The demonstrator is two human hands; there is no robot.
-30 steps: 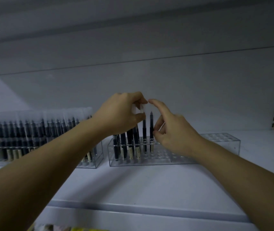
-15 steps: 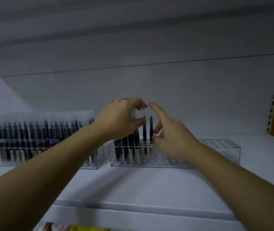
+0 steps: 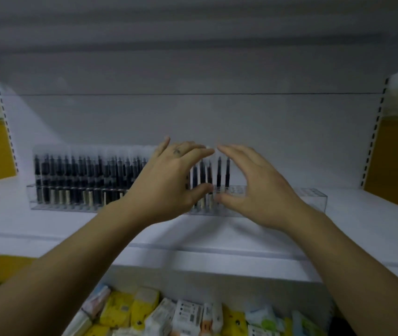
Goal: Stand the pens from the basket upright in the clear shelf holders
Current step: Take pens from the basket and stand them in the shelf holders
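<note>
Two clear holders stand on the white shelf. The left holder point(image 3: 47, 204) is packed with several dark pens point(image 3: 79, 175) that have frosted caps. The right holder point(image 3: 311, 197) has a few dark pens point(image 3: 219, 172) upright at its left end, and its right part shows bare slots. My left hand point(image 3: 168, 183) and my right hand point(image 3: 256, 187) hover in front of those few pens, fingers spread and relaxed, holding nothing. The two hands' fingertips nearly meet above the pens. The image is motion-blurred.
The white shelf point(image 3: 374, 229) runs across the view with its front lip point(image 3: 217, 258) below my wrists. Beneath it lie several yellow and white packaged items point(image 3: 168, 314). Yellow panels point(image 3: 396, 161) flank the shelf at both sides.
My left hand has let go of the pen caps and both hands have spread open. The view has dropped and pulled back, so the items under the shelf now show.
</note>
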